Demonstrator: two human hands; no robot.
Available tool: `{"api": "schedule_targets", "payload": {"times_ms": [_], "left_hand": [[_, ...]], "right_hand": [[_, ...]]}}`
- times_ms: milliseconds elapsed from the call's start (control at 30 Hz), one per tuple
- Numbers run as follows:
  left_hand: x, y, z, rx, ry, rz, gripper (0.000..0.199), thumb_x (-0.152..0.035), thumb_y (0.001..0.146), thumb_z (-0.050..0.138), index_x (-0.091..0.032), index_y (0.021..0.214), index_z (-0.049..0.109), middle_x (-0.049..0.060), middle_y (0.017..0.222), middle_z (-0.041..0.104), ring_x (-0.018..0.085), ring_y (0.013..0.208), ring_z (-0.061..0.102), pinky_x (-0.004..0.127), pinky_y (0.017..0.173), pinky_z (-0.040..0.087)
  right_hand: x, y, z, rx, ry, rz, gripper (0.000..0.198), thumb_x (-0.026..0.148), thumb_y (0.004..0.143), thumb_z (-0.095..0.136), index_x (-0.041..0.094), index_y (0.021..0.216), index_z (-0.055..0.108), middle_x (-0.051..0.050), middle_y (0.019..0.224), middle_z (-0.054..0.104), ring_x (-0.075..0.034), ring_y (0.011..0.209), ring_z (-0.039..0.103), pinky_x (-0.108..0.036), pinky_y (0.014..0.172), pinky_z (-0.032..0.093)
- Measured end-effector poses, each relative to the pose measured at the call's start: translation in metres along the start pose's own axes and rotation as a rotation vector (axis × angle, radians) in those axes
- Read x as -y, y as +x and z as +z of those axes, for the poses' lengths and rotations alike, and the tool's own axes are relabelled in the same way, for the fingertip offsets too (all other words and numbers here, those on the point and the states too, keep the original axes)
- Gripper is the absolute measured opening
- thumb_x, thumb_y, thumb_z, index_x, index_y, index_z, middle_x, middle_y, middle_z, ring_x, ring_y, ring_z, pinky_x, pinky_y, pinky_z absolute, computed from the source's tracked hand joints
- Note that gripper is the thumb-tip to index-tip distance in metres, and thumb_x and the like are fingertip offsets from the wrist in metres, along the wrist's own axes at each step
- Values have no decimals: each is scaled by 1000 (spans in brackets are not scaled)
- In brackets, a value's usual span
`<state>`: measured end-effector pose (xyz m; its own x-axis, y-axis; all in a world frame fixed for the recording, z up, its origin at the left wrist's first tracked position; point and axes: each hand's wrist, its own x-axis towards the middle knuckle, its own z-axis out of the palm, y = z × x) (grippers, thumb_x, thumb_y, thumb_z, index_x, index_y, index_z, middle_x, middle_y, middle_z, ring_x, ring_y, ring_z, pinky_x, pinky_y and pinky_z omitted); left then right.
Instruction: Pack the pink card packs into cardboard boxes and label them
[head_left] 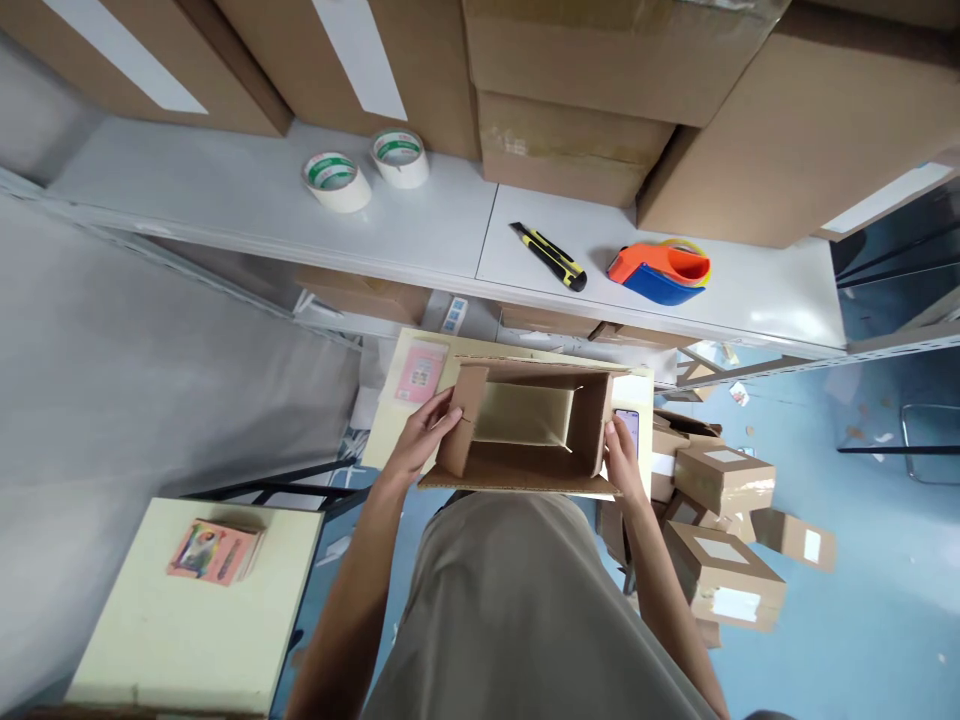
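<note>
One open, brown cardboard box is between the left hand and right hand, fingers curled tightly around its ends, above a pale-yellow table bearing one pink booklet. Beyond, one grey shelf carries two white tape rolls, one yellow-black cutter, one orange-blue dispenser.

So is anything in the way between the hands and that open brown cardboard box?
Nothing visible is. The left hand and right hand hold the open brown cardboard box at opposite ends. The black-edged phone with a lit screen shows beside the right hand, not in between.
</note>
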<state>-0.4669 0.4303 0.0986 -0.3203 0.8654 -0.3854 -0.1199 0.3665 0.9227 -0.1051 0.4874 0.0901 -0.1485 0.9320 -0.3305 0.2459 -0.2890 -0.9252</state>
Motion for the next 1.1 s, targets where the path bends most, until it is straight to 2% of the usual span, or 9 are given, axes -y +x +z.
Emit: {"api": "schedule_targets", "payload": {"times_ms": [100, 267, 500, 800, 1000, 1100], "left_hand": [[3, 1, 1, -25, -4, -1, 81, -71, 73, 91, -23, 137, 75, 14, 148, 73, 37, 142, 64, 48, 118, 55], [6, 5, 0, -77, 0, 21, 79, -65, 70, 94, -19, 131, 75, 16, 142, 75, 37, 132, 70, 49, 110, 60], [15, 14, -5, -123, 40, 61, 73, -63, 71, 93, -19, 126, 74, 17, 137, 76, 36, 123, 75, 46, 100, 64], [21, 18, -16, -56, 80, 44, 77, -65, 72, 92, -19, 130, 73, 19, 135, 77, 36, 127, 73, 48, 106, 61], [16, 17, -17, 31, 145, 19, 87, -73, 69, 92, -19, 134, 74, 17, 141, 75, 38, 131, 70, 48, 105, 64], [16, 22, -15, 32, 159, 30, 90, -78, 72, 88, -18, 138, 72, 18, 145, 73, 38, 133, 70, 49, 108, 63]], "right_hand": [[-1, -3, 6, -107, 110, 57, 61, 74, 97, 66, 29, 139, 64, -11, 146, 72, -34, 133, 70, -50, 110, 61], [3, -3, 13, -99, 88, 55, 63, 72, 89, 78, 26, 130, 65, -14, 139, 76, -35, 119, 77, -48, 98, 65], [14, 6, 17, -65, 80, 72, 64, 73, 84, 82, 24, 123, 67, -15, 135, 79, -36, 115, 78, -50, 97, 65], [17, 3, 10, -11, 111, 37, 61, 73, 87, 80, 25, 124, 72, -12, 132, 79, -35, 120, 75, -49, 104, 62], [17, 7, 9, -79, 56, 15, 63, 77, 90, 74, 22, 120, 74, -13, 127, 80, -33, 115, 74, -45, 96, 62], [19, 11, 9, -61, 49, -1, 64, 77, 92, 72, 21, 123, 74, -14, 128, 79, -34, 116, 74, -43, 92, 62]]}}
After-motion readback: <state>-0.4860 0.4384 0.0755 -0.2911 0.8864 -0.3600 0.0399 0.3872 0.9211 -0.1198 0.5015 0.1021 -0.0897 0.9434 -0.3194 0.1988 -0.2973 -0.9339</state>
